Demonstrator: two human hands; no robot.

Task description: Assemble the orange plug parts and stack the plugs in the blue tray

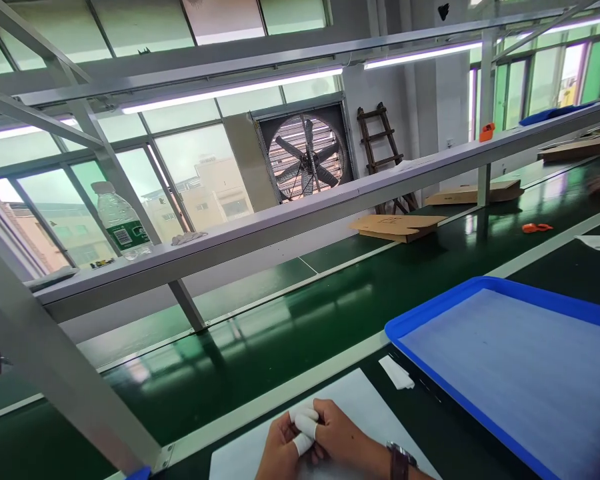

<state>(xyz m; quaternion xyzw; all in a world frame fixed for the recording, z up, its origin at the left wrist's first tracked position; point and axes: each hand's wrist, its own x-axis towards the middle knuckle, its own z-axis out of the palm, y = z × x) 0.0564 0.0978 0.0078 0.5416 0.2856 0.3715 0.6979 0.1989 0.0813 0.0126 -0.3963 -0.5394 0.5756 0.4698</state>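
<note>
My left hand (279, 448) and my right hand (339, 429) meet at the bottom of the head view, above a white sheet (356, 392) on the dark bench. White finger cots (306, 427) cover several of the fingertips. Both hands are closed, fingers pressed together and touching. Whatever they pinch between them, if anything, is hidden by the fingers. A dark-strapped watch (401, 460) is on my right wrist. Just beyond that hand lies a small folded white paper (397, 372).
A blue tray (435, 313) lined with pale paper lies on the right. Behind runs a green conveyor belt (260, 320) carrying flat cardboard boxes (397, 227) and an orange item (537, 228). A plastic bottle (123, 223) stands on the raised shelf; a metal post (55, 360) rises at left.
</note>
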